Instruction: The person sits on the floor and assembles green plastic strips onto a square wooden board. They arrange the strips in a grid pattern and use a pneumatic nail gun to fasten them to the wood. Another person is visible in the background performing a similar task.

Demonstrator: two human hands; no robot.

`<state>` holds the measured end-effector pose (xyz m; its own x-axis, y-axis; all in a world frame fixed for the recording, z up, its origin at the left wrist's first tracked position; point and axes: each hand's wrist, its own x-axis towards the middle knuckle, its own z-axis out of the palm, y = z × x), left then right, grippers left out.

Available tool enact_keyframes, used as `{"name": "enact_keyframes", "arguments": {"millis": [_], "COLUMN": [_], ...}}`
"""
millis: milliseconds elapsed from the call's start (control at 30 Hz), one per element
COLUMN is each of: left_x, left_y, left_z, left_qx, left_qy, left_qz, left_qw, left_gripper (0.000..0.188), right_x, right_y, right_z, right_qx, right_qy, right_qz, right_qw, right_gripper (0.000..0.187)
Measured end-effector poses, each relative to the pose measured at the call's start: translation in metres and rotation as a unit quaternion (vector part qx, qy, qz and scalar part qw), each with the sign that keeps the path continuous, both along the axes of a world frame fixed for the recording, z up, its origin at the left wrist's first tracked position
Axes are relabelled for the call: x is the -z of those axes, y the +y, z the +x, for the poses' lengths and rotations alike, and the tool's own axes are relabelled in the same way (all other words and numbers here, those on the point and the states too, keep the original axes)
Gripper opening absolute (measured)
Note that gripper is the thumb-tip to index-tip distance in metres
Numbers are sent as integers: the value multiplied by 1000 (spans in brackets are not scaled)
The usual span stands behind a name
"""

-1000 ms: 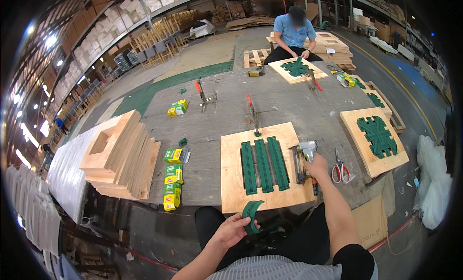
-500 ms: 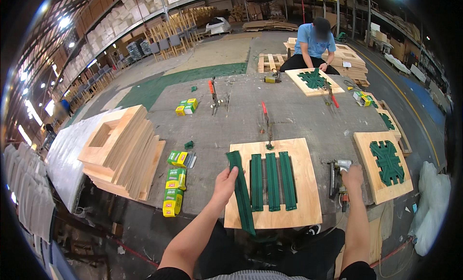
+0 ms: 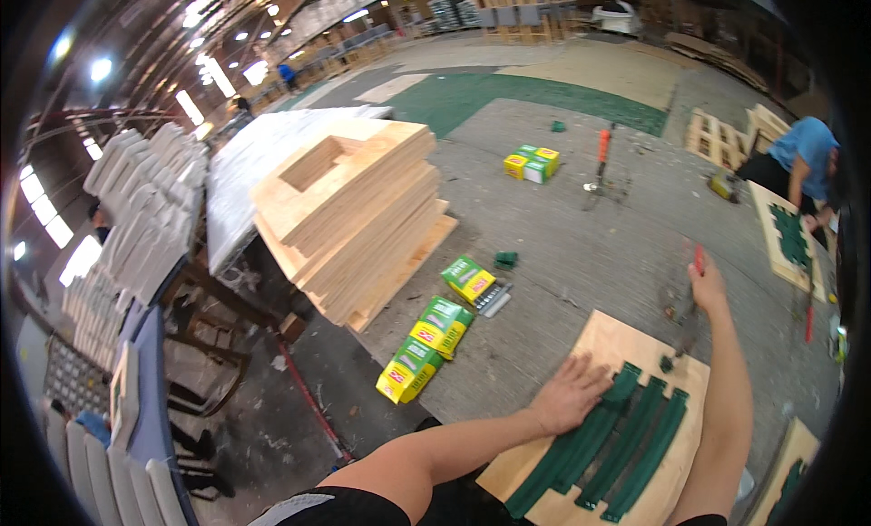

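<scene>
My left hand (image 3: 572,392) lies with its fingers stretched out on the far left part of a plywood board (image 3: 594,340), beside and partly over the green webbing strips (image 3: 594,431). Several of these strips run lengthwise over the board, and one lies along its left side. My right hand (image 3: 709,288) is closed round the red handle (image 3: 699,257) of a toggle clamp at the board's far edge. The clamp's dark pad (image 3: 668,363) rests on or just above the wood; which one I cannot tell.
Left of the board stand green and yellow boxes (image 3: 440,326) and a strip of staples (image 3: 494,301). Beyond is a stack of plywood frames (image 3: 363,227). Another red-handled clamp (image 3: 602,154) stands farther back. A person in blue (image 3: 803,163) works at the far right over a webbed board (image 3: 780,227).
My view has swung left. My right hand has left the staple gun and taken the clamp handle. My left hand has let go of the loose webbing strip and lies on the board.
</scene>
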<state>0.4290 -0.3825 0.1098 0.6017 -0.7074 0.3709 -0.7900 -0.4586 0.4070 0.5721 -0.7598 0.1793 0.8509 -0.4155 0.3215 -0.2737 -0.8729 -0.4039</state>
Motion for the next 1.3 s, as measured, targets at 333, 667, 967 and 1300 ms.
{"name": "enact_keyframes", "arguments": {"millis": [333,667,967,1300], "left_x": [6,-5,-31,-2], "left_y": [24,25,65,101], "left_z": [1,-6,-39,-278], "left_qx": [-26,-38,-95,131], "left_qy": [57,52,227,749], "left_qz": [15,-2,-71,-126], "left_qw": [998,998,967,637], "left_gripper": [44,37,32,22], "right_x": [34,-64,14,15], "right_y": [1,59,174,199], "right_z": [132,-82,-446,-536], "right_qx": [-4,-143,80,163], "right_qy": [-43,-124,21,44], "right_qz": [281,186,205,143], "right_qw": [959,964,975,975], "right_gripper": [48,44,46,40]}}
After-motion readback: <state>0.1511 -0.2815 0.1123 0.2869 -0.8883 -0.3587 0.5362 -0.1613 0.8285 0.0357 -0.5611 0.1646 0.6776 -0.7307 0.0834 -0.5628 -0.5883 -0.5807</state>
